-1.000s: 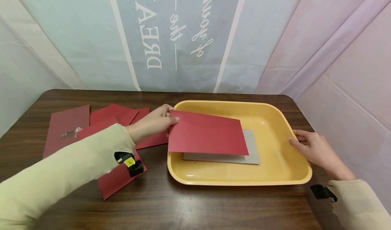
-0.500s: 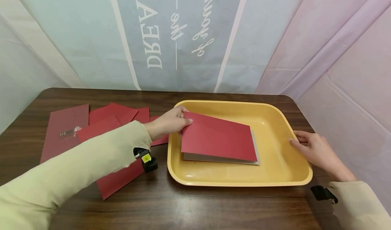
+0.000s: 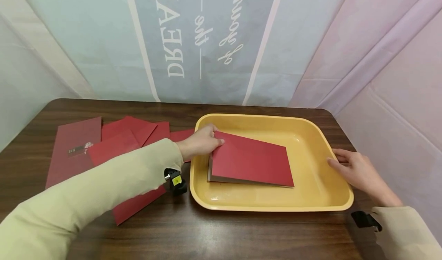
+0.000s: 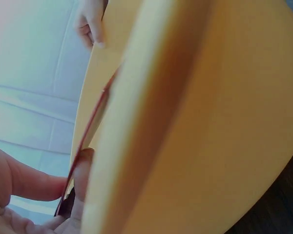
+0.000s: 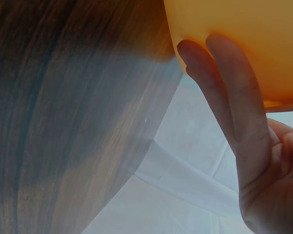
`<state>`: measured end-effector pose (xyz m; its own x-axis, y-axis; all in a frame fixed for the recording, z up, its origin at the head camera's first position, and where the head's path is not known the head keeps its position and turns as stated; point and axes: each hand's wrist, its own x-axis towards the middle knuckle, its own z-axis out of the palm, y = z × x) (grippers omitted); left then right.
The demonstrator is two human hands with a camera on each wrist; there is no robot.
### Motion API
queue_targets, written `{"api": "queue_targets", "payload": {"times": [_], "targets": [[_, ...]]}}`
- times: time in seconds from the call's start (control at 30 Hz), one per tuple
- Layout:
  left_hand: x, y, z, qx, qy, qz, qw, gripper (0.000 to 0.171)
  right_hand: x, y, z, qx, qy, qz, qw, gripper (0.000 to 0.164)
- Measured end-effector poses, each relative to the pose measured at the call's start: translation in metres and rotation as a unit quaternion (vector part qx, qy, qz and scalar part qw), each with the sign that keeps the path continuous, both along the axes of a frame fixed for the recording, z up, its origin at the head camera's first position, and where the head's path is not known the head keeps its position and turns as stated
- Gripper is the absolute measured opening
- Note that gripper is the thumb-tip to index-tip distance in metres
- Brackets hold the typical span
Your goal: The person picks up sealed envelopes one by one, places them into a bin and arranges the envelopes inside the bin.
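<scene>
A stiff, flat red card (image 3: 250, 160) is pinched at its left end by my left hand (image 3: 202, 139), thumb on top. It lies low inside the yellow tray (image 3: 269, 204), its near edge slightly raised over a grey sheet (image 3: 209, 171) that it mostly hides. The left wrist view shows the card (image 4: 95, 114) edge-on between thumb and fingers of the left hand (image 4: 34, 190). My right hand (image 3: 359, 171) holds the tray's right rim, thumb inside. In the right wrist view, two fingers of the right hand (image 5: 244, 112) press the tray's outer wall (image 5: 263, 53).
Several red cards (image 3: 115, 145) overlap left of the tray, partly under the left sleeve (image 3: 103, 187). A darker red piece with printing (image 3: 69, 148) lies farthest left. All rest on a dark wooden table (image 3: 214, 237). Behind hangs a printed cloth (image 3: 207, 87).
My left hand has carried the red card rightward and lower into the tray, until it covers most of the grey sheet. The right hand stays on the rim.
</scene>
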<state>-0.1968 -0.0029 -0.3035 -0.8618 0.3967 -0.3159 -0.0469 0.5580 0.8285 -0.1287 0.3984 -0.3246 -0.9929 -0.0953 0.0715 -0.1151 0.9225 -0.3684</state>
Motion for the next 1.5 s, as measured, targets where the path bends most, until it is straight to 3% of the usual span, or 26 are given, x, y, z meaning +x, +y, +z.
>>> {"api": "queue_targets", "payload": {"times": [0.13, 0.23, 0.5, 0.73, 0.9, 1.03, 1.23, 1.5], "targets": [[0.000, 0.003, -0.002, -0.064, 0.045, -0.005, 0.9970, 0.030, 0.000, 0.000, 0.000, 0.001, -0.003, -0.001, 1.000, 0.047], [0.000, 0.005, -0.002, -0.099, 0.057, -0.017, 0.9933, 0.030, 0.000, 0.000, -0.001, 0.002, -0.006, -0.001, 1.000, 0.048], [-0.002, 0.010, -0.001, -0.146, 0.035, -0.034, 0.9880, 0.057, 0.001, -0.001, 0.000, -0.001, -0.001, -0.001, 1.000, 0.045], [-0.004, 0.019, -0.002, -0.207, 0.032, -0.032, 0.9772, 0.056, 0.001, -0.001, 0.000, -0.004, 0.000, 0.001, 1.000, 0.043], [-0.004, 0.022, -0.002, -0.242, 0.026, -0.039, 0.9691, 0.065, 0.001, -0.001, 0.000, -0.003, 0.000, -0.001, 1.000, 0.043], [-0.003, 0.023, -0.002, -0.255, 0.025, -0.042, 0.9657, 0.066, 0.001, -0.001, 0.000, -0.006, 0.000, 0.000, 1.000, 0.042], [0.000, 0.022, -0.001, -0.251, 0.016, -0.039, 0.9671, 0.057, 0.000, -0.002, 0.001, -0.001, 0.001, -0.001, 1.000, 0.044], [-0.001, 0.020, 0.003, -0.247, 0.014, -0.047, 0.9679, 0.056, 0.000, 0.000, 0.000, 0.001, 0.004, 0.001, 1.000, 0.045]]}}
